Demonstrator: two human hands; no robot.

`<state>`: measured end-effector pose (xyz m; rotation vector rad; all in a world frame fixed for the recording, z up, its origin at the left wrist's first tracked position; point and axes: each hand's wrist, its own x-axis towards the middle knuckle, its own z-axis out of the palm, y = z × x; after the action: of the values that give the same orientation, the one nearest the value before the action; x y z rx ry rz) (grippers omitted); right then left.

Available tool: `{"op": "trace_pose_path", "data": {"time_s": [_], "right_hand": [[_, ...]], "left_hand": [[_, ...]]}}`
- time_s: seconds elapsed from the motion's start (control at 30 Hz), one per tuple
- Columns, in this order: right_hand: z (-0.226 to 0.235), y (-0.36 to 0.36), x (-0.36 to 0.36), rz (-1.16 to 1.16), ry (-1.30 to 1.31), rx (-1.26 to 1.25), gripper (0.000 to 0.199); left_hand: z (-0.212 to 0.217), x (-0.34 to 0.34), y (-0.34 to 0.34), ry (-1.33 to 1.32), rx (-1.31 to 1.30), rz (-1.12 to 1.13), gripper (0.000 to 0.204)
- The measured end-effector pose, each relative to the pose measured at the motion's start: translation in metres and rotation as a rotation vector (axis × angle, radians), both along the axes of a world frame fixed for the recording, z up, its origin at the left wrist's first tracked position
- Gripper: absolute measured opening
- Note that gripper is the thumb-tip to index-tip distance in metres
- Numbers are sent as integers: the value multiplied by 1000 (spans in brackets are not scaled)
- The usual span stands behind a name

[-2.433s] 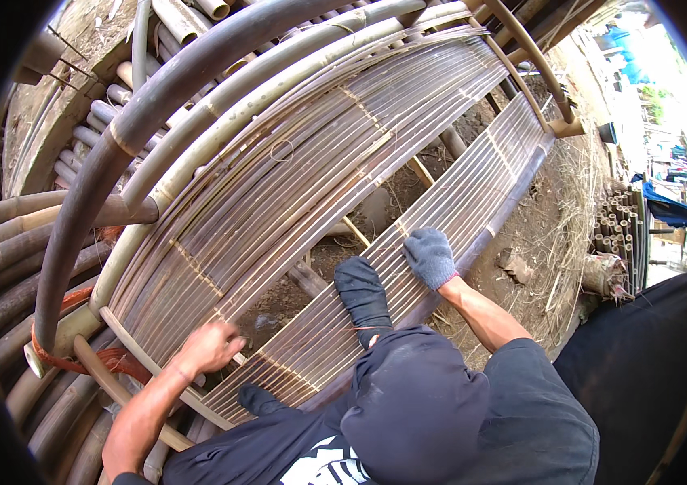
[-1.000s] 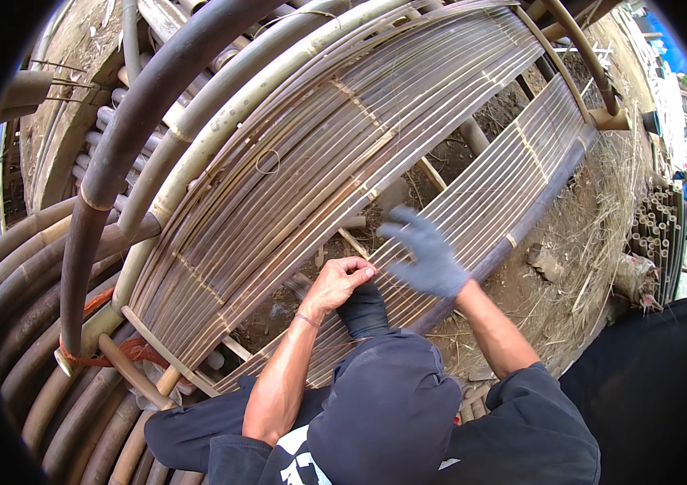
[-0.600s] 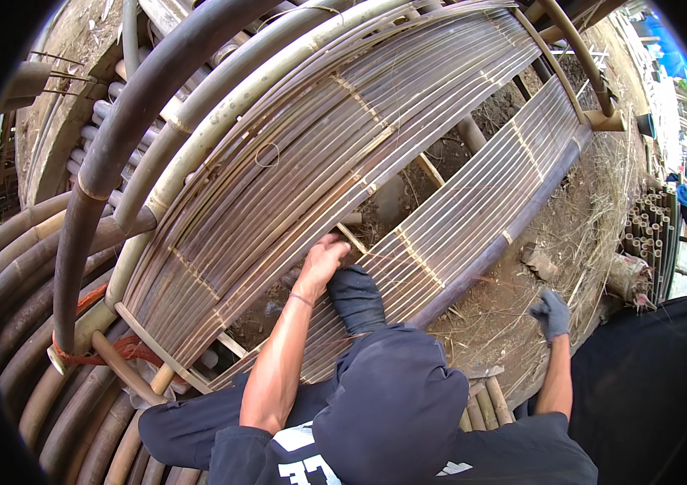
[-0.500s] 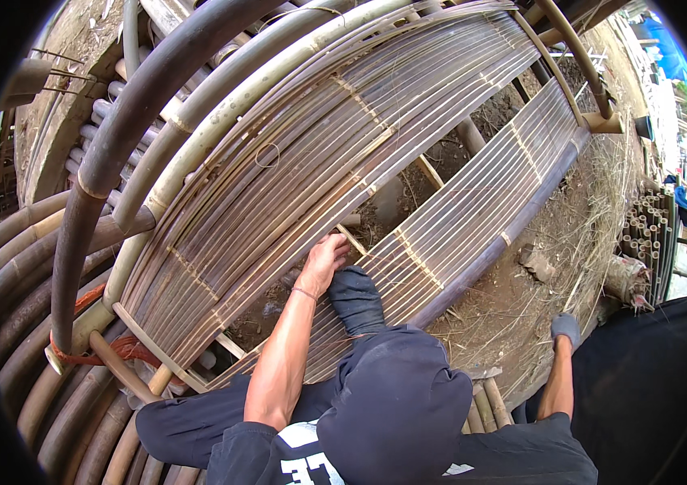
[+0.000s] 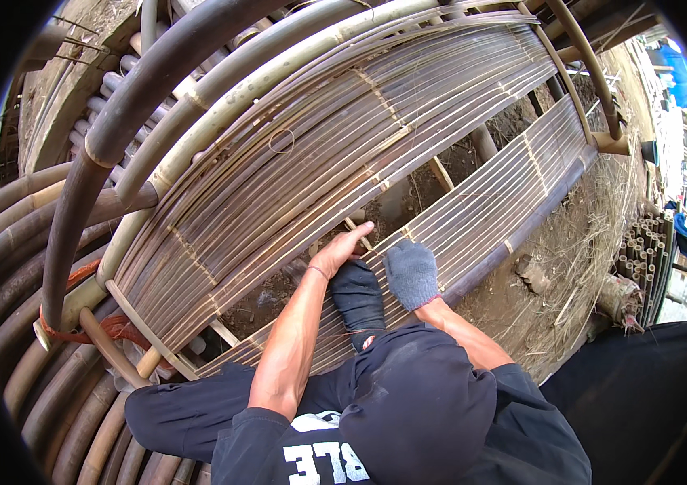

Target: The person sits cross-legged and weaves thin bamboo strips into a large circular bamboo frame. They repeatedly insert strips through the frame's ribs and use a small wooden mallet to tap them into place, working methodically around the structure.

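My bare left hand (image 5: 343, 252) is at the gap in a bamboo slat panel (image 5: 303, 174), beside a short light crossbar (image 5: 356, 224). One digit is stretched out to the right, so the hand looks open; the other fingers are mostly hidden. Just to its right is my right hand (image 5: 410, 273) in a grey knit glove, closed like a fist over the narrower strip of slats (image 5: 481, 198). What it grips, if anything, is hidden. Between the hands, my dark-covered foot (image 5: 357, 295) presses on the slats. Thin strands bind the slats in rows.
Thick bent bamboo poles (image 5: 77, 218) frame the left and far sides. A dark bamboo rail (image 5: 485, 271) edges the near right. Straw-littered dirt (image 5: 562, 275) lies beyond it, with stacked bamboo tubes (image 5: 642, 263) at right. Orange cord (image 5: 109, 326) hangs at left.
My right hand has come in from the far right to the slats beside my foot. My left hand has moved slightly right, with a digit now stretched out.
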<state>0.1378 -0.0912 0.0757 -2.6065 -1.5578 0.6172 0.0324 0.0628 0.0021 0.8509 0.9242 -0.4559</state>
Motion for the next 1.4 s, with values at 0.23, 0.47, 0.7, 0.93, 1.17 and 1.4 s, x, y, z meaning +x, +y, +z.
{"op": "trace_pose_path", "data": {"time_s": [0.23,0.47,0.7,0.93,1.17,1.4], "right_hand": [[37,-2,37,-198,822,-524,32],[75,41,71,-731,1414,381,42],[70,43,73,267,269,-607,40],[28,-16,-1,271,668,-91,39],[33,-42,71,1,685,-388,52],[-3,-184,102,-941,1215,179,30]], "left_hand": [[8,-19,-5,12,439,-186,60],[14,-32,-23,-110,558,-293,32],[15,-31,-26,-136,645,-264,33],[13,-27,-27,-85,629,-303,34],[60,-20,-19,66,712,-428,33],[164,40,91,-521,1102,-463,26]]}}
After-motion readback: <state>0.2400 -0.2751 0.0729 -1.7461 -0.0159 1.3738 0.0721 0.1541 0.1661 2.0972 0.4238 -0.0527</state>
